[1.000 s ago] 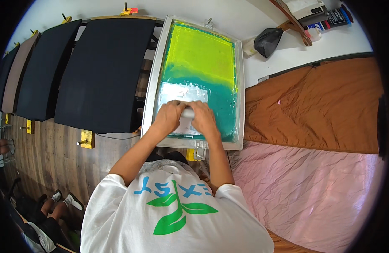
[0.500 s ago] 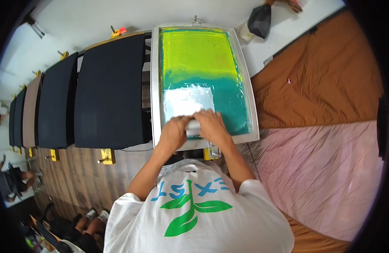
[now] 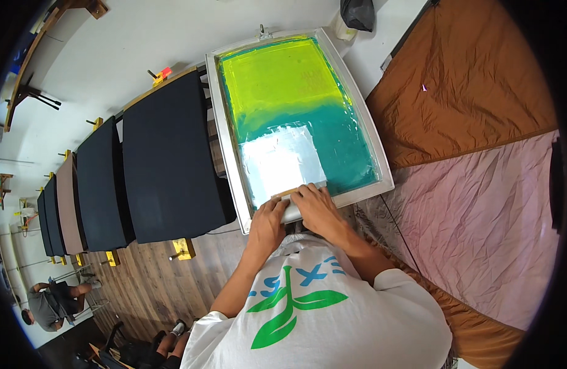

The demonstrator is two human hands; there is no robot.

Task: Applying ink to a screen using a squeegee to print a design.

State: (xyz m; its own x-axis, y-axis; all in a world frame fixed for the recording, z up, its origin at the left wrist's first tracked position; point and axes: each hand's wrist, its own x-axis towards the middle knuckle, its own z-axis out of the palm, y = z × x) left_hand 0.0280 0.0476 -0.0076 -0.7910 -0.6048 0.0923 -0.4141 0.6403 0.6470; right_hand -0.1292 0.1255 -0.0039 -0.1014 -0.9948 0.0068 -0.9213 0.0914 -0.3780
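Both hands grip one squeegee point(image 3: 296, 206) at the near edge of the screen point(image 3: 296, 117): left hand point(image 3: 268, 221) and right hand point(image 3: 317, 206) closed around it. Squeegee's long axis runs left-right; white ink patch point(image 3: 282, 158) lies just beyond.

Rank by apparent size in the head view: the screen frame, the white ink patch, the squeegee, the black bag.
1. screen frame
2. white ink patch
3 and 4. squeegee, mostly covered by hands, and black bag, cut off by the picture edge: unsure.
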